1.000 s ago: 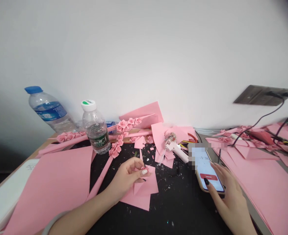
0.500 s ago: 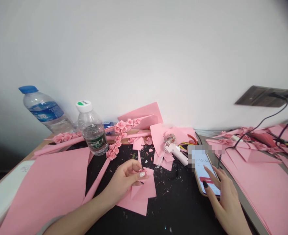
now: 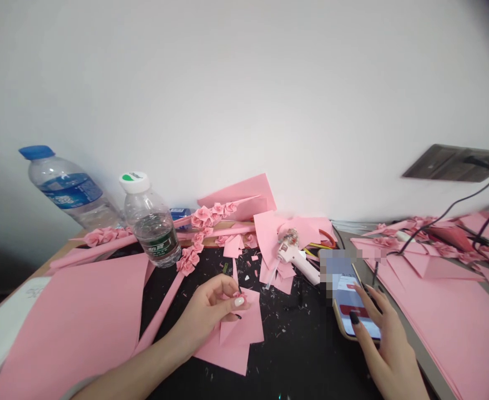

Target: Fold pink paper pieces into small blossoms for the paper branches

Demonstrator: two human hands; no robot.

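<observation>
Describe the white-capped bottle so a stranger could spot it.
Below the wall, find the large pink sheet on the left. By its far right corner is the white-capped bottle. Its green cap mark sets it apart from the blue-capped bottle to its left.

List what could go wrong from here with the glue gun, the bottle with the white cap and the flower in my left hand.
The glue gun lies among loose pink paper pieces; if it is hot, its nozzle could mark them or drip glue.

The white-capped bottle stands close to the large pink sheet; a knock might tip it onto the paper.

The left hand pinches the small pink flower; too firm a grip might crush its folds.
</observation>
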